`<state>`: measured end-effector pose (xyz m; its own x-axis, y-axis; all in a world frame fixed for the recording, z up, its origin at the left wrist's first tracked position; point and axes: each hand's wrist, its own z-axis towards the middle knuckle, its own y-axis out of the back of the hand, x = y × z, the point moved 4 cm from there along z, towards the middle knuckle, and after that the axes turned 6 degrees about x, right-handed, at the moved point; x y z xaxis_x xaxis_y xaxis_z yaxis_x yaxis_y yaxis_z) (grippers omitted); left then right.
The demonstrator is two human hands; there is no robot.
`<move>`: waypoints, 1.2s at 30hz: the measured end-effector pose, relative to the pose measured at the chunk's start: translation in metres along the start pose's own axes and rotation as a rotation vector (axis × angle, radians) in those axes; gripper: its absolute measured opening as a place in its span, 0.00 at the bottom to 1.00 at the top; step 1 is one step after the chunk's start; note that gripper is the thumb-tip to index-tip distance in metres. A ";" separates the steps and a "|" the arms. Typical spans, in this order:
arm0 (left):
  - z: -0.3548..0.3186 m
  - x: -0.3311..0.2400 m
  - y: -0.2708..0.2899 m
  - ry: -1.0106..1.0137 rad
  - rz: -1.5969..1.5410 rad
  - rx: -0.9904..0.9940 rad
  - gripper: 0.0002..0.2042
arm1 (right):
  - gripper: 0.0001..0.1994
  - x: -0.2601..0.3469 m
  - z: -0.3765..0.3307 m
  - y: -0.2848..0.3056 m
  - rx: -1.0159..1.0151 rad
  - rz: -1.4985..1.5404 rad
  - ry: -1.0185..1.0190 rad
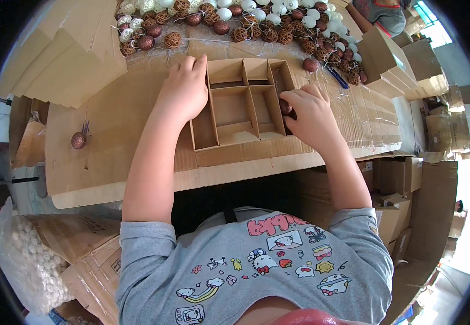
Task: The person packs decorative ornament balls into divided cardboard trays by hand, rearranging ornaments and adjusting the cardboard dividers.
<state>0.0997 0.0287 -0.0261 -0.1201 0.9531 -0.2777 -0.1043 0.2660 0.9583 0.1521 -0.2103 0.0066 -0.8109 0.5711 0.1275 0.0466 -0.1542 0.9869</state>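
Note:
A brown cardboard box with several divided compartments (235, 105) lies on the cardboard-covered table (110, 157). My left hand (183, 89) grips the box's left wall. My right hand (311, 111) is at the box's right side, fingers closed on a dark brown ball (285, 106) just above the rightmost compartment. The other compartments look bare.
A heap of brown wicker, dark glittery and white balls on a string (246, 21) lies along the table's far edge. A blue pen (337, 77) sits right of the box. A lone glittery ball (78, 140) rests at the left. Stacked cartons (403, 179) stand right, a bag of white balls (26, 265) lower left.

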 end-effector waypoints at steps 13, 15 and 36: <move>0.002 0.004 -0.003 -0.016 0.002 0.004 0.26 | 0.20 0.016 -0.019 0.006 0.398 0.189 -0.032; 0.002 0.006 -0.005 -0.017 -0.006 0.002 0.26 | 0.26 0.023 -0.025 0.003 0.353 0.067 -0.013; 0.001 0.004 -0.011 -0.019 -0.697 -0.190 0.24 | 0.13 -0.056 0.112 0.030 -0.277 0.432 -0.135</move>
<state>0.1016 0.0302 -0.0377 0.0537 0.5734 -0.8175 -0.3205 0.7853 0.5298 0.2642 -0.1560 0.0399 -0.6686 0.5043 0.5465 0.1891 -0.5955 0.7808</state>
